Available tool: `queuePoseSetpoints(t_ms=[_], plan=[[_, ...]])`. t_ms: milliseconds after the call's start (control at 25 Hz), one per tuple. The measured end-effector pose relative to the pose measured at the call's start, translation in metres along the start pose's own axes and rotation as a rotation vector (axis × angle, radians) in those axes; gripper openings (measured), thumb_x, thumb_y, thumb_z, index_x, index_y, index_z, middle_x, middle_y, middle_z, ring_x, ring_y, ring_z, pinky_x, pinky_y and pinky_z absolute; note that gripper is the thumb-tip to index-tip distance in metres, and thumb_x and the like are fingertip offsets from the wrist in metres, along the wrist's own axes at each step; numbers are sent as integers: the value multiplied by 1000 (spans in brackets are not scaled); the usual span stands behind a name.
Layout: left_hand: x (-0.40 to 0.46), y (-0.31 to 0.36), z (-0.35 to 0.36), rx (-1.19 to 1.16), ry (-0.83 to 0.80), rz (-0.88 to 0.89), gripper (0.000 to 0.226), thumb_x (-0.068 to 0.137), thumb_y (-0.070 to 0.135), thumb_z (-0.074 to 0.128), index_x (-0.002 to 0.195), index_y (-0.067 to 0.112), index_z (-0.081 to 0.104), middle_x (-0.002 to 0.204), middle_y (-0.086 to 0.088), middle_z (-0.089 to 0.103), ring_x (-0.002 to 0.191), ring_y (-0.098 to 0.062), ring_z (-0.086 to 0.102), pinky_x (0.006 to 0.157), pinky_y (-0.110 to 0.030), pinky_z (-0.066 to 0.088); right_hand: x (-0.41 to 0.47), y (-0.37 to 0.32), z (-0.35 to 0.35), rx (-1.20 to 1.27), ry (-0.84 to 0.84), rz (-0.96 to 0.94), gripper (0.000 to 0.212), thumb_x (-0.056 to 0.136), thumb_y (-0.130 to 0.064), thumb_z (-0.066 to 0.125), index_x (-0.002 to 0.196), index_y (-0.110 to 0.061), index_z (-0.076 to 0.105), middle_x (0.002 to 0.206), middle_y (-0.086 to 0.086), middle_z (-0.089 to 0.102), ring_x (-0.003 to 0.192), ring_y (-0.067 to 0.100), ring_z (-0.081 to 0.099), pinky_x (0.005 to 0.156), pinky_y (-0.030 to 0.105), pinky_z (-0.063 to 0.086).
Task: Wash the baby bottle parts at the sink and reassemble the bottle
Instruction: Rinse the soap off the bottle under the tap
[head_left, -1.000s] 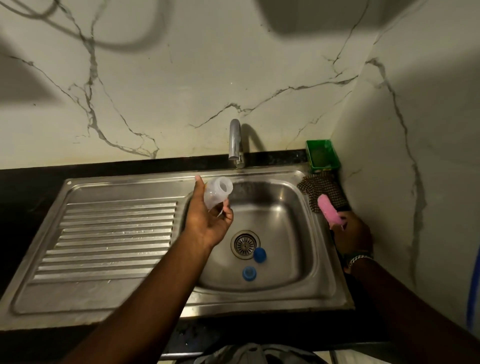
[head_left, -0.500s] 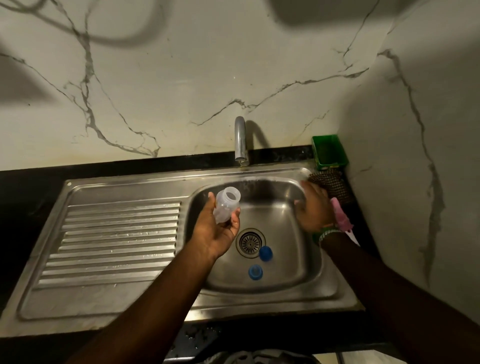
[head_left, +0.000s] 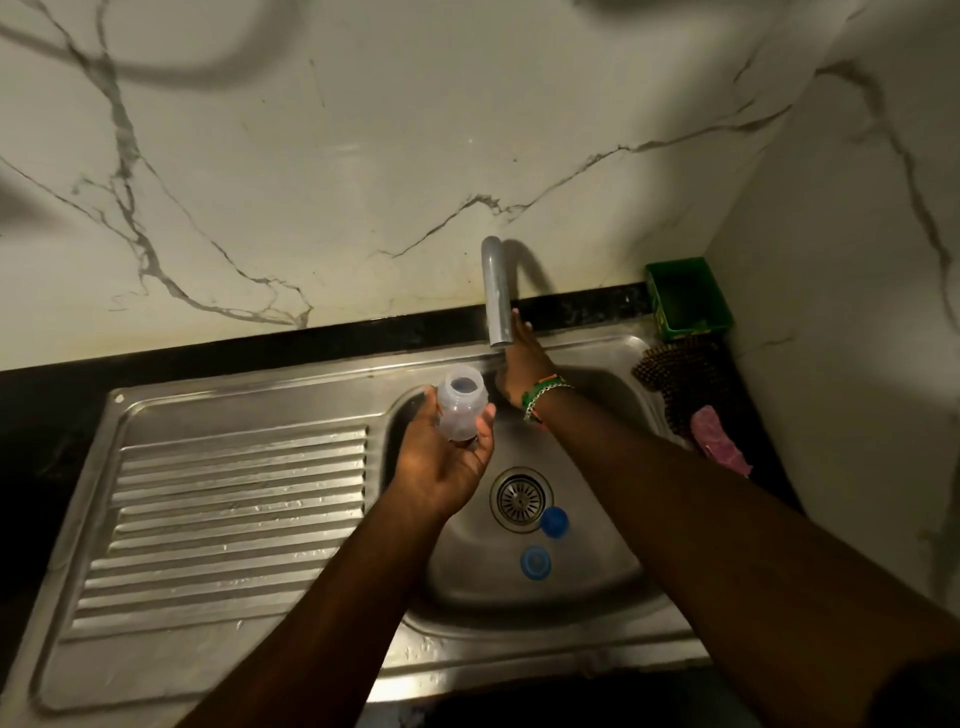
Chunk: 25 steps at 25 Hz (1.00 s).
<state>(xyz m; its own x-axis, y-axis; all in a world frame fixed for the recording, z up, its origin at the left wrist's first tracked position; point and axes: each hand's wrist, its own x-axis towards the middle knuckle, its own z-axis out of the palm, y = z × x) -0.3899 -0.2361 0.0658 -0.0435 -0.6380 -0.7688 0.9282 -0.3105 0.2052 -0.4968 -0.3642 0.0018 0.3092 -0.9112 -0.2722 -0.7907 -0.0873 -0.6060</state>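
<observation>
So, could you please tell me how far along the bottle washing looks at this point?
Early. Done: the bottle is apart, with two blue parts lying in the sink basin near the drain. In hand: the left hand holds the clear bottle body, open end up, while the right hand reaches beside the tap; no water is visibly running. Left: washing every part and reassembly.

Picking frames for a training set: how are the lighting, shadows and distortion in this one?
Head view: dim overall, with light falling mainly on the wall, and dark blurry shadows across its top. The tap casts a shadow on the wall. Wide-angle bending curves the sink edges. Faint glare streaks the drainboard ridges. The bottle in the left hand stays readable; the right hand near the tap is dark.
</observation>
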Motion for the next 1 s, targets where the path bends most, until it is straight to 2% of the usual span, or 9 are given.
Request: queuePoseSetpoints(t_ms=[80,200,320,440,640,800,1000], plan=[[8,-3,-1,13,-6,-33,58,97,48,60,132,2,56,115,-23,65,84,-24,67,60,-26,61,3,5,-5,-106,-11,-43,95,92,6,55,160,-16,-7,170,3,-5,157,28,2,123,48,29],[20,-11,1,52,-20,-74,58,99,48,58,134,3,55,103,-23,65,78,-24,66,55,-26,60,7,14,-17,-309,-88,-74,100,93,-5,61,160,-20,-12,170,-2,-11,157,27,-1,117,52,36],[28,-24,7,91,-40,-80,57,99,47,59,134,3,56,105,-24,67,76,-24,68,56,-26,60,12,19,-29,-430,-150,-107,99,95,-30,65,160,-23,-9,169,-4,-15,157,29,-2,116,56,35],[32,-28,14,96,-80,-72,56,100,47,57,134,3,58,110,-24,69,79,-24,67,57,-26,60,19,21,-33,-524,-201,-143,96,96,-48,58,161,-26,-10,168,-7,-19,157,31,-3,116,59,33],[29,-25,20,75,-97,-71,56,100,47,56,131,1,59,98,-24,71,77,-25,67,58,-25,60,21,22,-35,-554,-227,-116,96,95,-51,58,160,-30,-9,168,-10,-17,157,31,-1,116,60,32],[33,-22,22,60,-80,-60,60,99,48,57,136,1,56,101,-25,69,77,-25,67,54,-26,60,24,11,-37,-587,-255,-106,93,97,-50,56,161,-25,-6,169,-8,-13,157,29,-1,118,59,30],[39,-20,23,42,-74,-56,59,99,47,58,137,2,55,108,-25,67,78,-25,66,51,-27,59,22,11,-39,-560,-242,-106,90,95,-55,55,162,-28,1,170,-6,0,155,33,15,116,56,34]])
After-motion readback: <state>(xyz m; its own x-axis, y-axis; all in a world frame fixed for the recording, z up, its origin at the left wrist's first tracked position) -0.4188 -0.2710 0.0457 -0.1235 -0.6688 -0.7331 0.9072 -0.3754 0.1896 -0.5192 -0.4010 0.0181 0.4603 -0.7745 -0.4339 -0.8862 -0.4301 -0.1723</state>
